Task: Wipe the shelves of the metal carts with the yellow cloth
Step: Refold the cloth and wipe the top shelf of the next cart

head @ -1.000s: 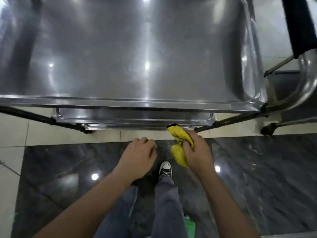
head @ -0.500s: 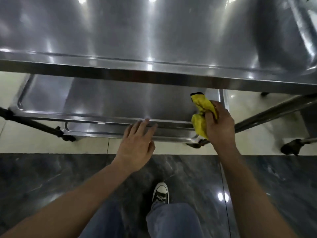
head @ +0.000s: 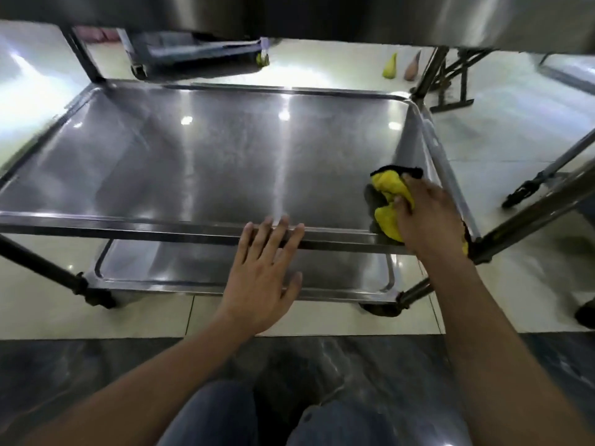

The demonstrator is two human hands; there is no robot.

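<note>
The right hand (head: 428, 217) presses the bunched cloth (head: 391, 201) onto the middle shelf (head: 225, 156) at its near right corner, fingers curled over the wad, likely to start a wipe from there. Left of that grip, the left hand (head: 260, 278) lies flat, fingers straight, fingertips on the shelf's front rim, holding nothing, probably steadying the cart.

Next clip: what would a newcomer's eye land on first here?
The yellow cloth, bunched under the right hand in the near right corner of the cart's middle shelf, the one bright colour against all that steel. Next, the left hand, fingers straight, resting on that shelf's front rim.
</note>
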